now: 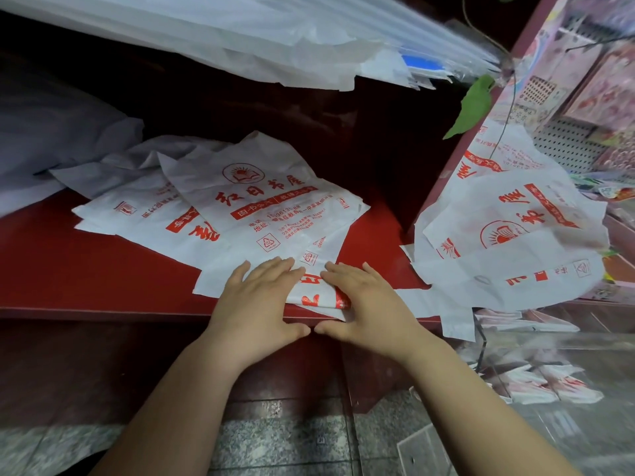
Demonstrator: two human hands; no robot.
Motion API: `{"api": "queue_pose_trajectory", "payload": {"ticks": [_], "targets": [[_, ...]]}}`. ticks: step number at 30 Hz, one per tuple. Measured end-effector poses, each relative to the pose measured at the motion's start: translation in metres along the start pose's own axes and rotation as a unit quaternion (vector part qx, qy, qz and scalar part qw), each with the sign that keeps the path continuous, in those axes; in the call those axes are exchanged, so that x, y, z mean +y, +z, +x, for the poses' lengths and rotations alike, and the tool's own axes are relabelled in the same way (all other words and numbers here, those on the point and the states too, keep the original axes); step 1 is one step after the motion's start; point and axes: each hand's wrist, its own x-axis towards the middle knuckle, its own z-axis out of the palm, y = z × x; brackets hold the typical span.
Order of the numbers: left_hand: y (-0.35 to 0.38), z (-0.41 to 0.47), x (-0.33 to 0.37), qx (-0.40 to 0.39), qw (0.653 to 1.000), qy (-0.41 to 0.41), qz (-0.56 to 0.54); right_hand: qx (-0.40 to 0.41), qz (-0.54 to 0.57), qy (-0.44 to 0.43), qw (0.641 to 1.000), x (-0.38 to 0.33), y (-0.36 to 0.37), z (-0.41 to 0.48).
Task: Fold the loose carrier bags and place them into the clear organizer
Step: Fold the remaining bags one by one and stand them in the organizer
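Several white carrier bags with red print (247, 204) lie spread on a red shelf (68, 262). At the shelf's front edge a partly folded bag (314, 290) lies under both hands. My left hand (257, 300) presses flat on its left side, fingers straight. My right hand (364, 304) presses flat on its right side, and the two thumbs nearly touch. More loose bags (508, 235) hang in a heap at the right. The clear organizer (536, 369) sits at the lower right with folded bags (549, 386) inside it.
A grey-white bundle (51, 139) fills the shelf's left back corner. Stacked white plastic sheets (240, 39) overhang from above. A green leaf (472, 106) hangs by the red upright at the right. Grey speckled floor (275, 444) shows below.
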Motion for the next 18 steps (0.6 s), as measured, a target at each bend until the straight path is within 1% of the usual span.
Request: {"api": "queue_pose_trajectory", "payload": {"ticks": [3, 5, 7, 10, 12, 16, 18], "targets": [[-0.001, -0.002, -0.008, 0.025, 0.998, 0.008, -0.057, 0.017, 0.017, -0.020, 0.999, 0.003, -0.005, -0.001], [-0.003, -0.005, -0.013, 0.057, 0.992, 0.015, -0.109, 0.034, 0.059, -0.012, 0.998, 0.002, -0.005, -0.001], [-0.003, -0.006, -0.018, 0.109, 0.979, 0.019, -0.171, 0.060, 0.115, 0.000, 0.992, 0.001, -0.005, -0.001], [-0.004, -0.005, -0.022, 0.167, 0.950, 0.016, -0.264, 0.065, 0.185, 0.013, 0.981, -0.001, -0.008, 0.000], [-0.004, -0.003, -0.023, 0.193, 0.942, 0.017, -0.274, 0.070, 0.213, 0.014, 0.974, -0.002, -0.008, 0.000], [-0.008, 0.001, -0.022, 0.263, 0.925, 0.048, -0.270, 0.159, 0.293, 0.021, 0.943, -0.001, -0.007, -0.001], [-0.012, 0.001, -0.020, 0.277, 0.928, 0.063, -0.242, 0.170, 0.324, 0.037, 0.930, 0.000, -0.012, -0.002]]}}
